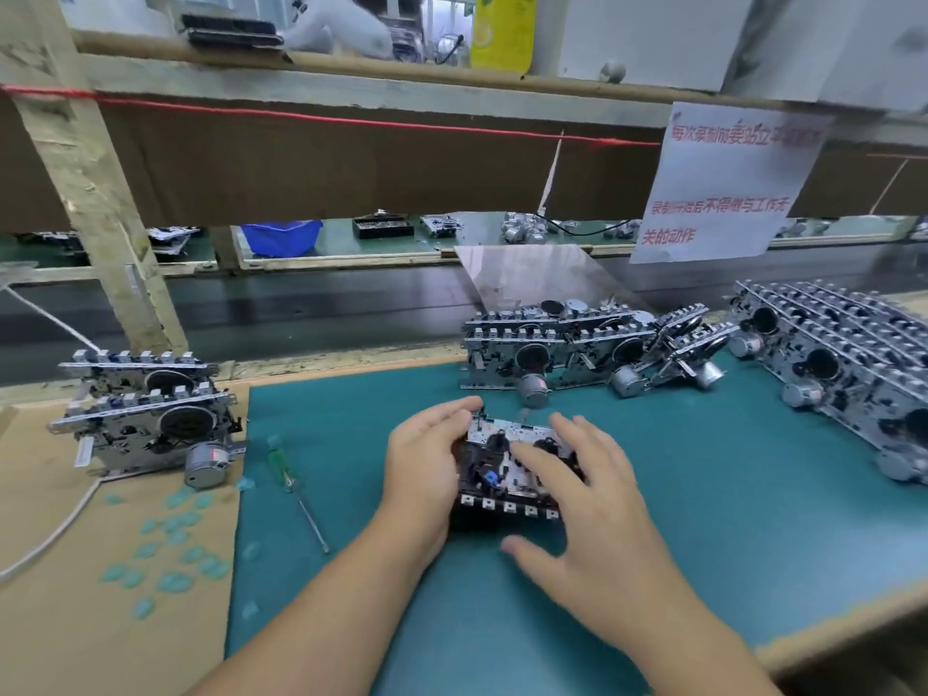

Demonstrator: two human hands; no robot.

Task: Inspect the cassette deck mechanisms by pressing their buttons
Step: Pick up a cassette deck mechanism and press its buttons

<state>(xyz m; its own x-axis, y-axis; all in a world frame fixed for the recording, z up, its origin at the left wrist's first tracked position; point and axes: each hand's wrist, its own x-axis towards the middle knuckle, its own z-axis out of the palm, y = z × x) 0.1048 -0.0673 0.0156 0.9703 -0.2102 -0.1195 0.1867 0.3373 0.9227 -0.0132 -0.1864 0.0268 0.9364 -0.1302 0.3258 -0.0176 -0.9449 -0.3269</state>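
A cassette deck mechanism (494,472) lies flat on the green mat (703,494), its row of white buttons facing me. My left hand (427,464) grips its left side, fingers curled over the far edge. My right hand (582,504) hovers over the right half with fingers spread and straight, the thumb out below the button row; whether the fingertips touch the mechanism is unclear from blur.
Two stacked mechanisms (145,419) stand at the left on cardboard. More mechanisms (577,349) stand behind the hands, and a long row (843,364) runs along the right. A green-handled screwdriver (296,494) lies on the mat's left part. A conveyor belt (311,308) runs beyond.
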